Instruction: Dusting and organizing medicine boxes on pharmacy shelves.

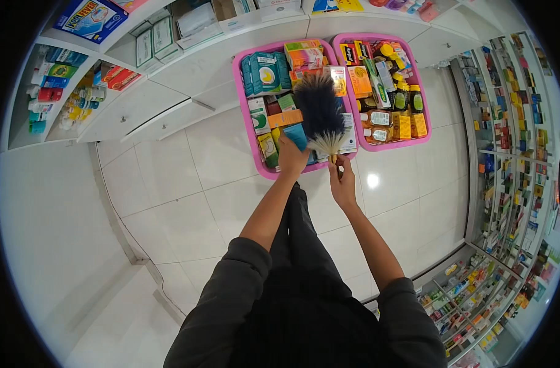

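Observation:
My right hand grips the short handle of a feather duster, whose dark plume with pale feathers at both ends spreads over the left basket. In my left hand is a blue box, held against the edge of the pale feathers. Both hands are at the near side of a pink plastic basket. Packed inside it are teal boxes, an orange box, a white-and-green box and other cartons. The duster hides part of these contents.
A second pink basket adjoins on the right, holding dark bottles with yellow caps and cartons. Behind stand white cabinets below shelves of boxes. Glass display shelving full of products curves along the right. The floor is white tile.

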